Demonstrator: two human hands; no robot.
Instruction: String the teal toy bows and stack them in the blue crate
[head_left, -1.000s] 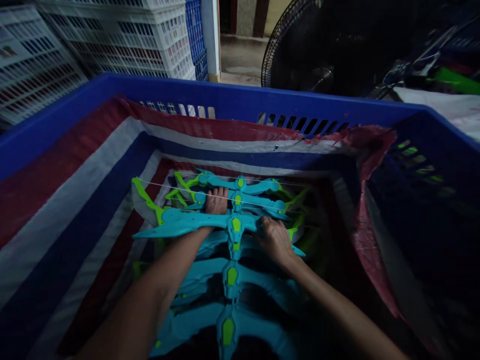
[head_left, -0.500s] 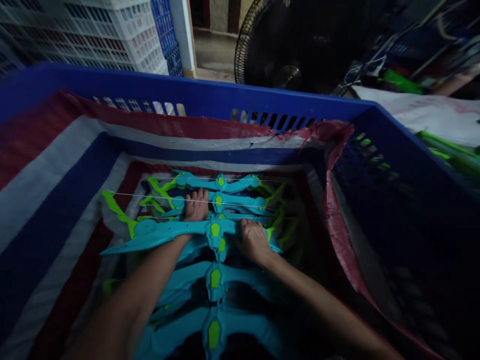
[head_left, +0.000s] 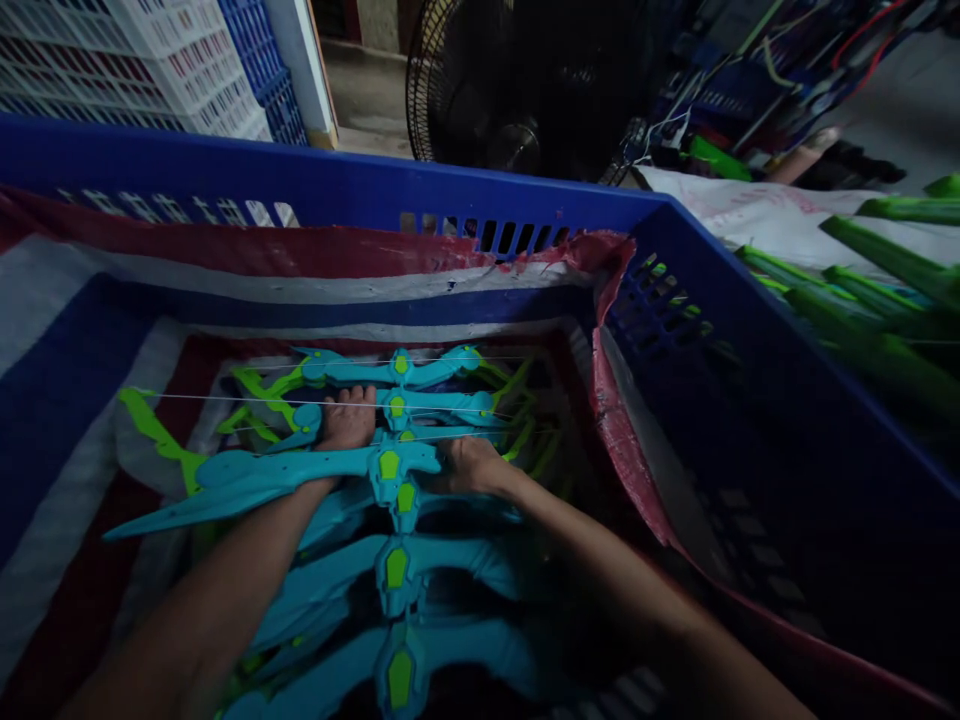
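Both my arms reach down into a big blue crate (head_left: pixel 465 205) lined with a red, white and blue striped sheet (head_left: pixel 90 330). Several teal and green toy bows (head_left: pixel 394 570) lie stacked in its bottom. My left hand (head_left: pixel 346 420) passes under the limb of the top toy bow (head_left: pixel 255 475), fingers curled between it and the bows behind. My right hand (head_left: pixel 469 465) is closed on that bow's right limb beside the green grip. White strings run across the far bows.
A black floor fan (head_left: pixel 517 90) stands behind the crate. White and blue lattice crates (head_left: pixel 150 60) are stacked at the back left. Green plastic parts (head_left: pixel 862 310) lie on a white sheet to the right.
The view has swung right, so the crate and bows sit further left in the picture. The top bow's right limb has slid under my right hand; both hands keep their places on the stack.
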